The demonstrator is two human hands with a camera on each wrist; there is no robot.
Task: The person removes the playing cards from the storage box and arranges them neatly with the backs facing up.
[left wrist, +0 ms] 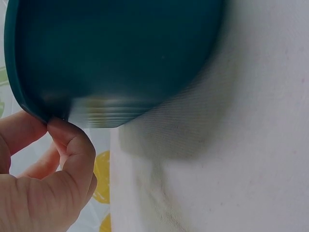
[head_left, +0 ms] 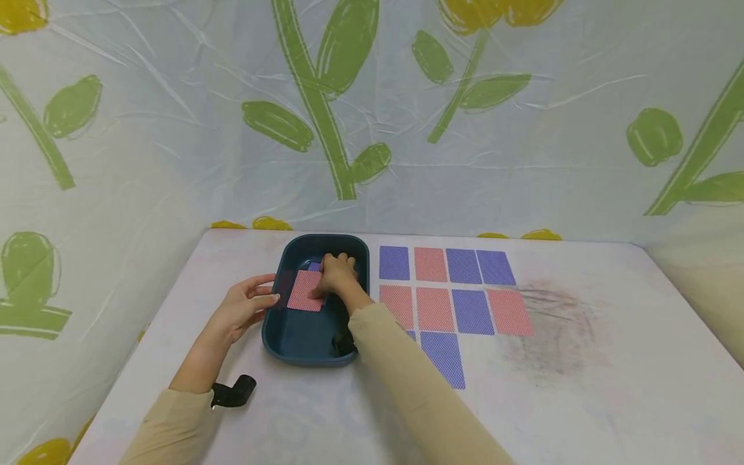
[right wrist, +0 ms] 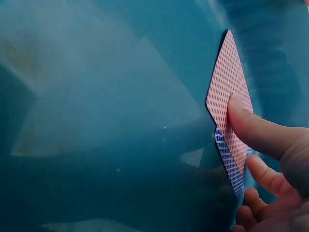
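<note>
A dark teal plastic bin (head_left: 302,336) stands on the table, and inside it a red-backed playing card (head_left: 303,292) overlaps a blue-backed playing card (head_left: 314,266). My left hand (head_left: 239,309) pinches the bin's left rim between thumb and fingers, as the left wrist view shows up close. Inside the bin is my right hand (head_left: 339,274). Its thumb (right wrist: 248,121) presses on the red card while its curled fingers (right wrist: 264,176) meet the cards' edge. Most of the blue card (right wrist: 227,157) lies hidden under the red one.
Right of the bin, several red-backed (head_left: 430,265) and blue-backed cards (head_left: 473,312) lie face down in rows; my right sleeve (head_left: 407,374) covers part of the nearest row. A smudged dark stain (head_left: 552,329) marks the white table. A flower-printed cloth (head_left: 407,181) hangs behind.
</note>
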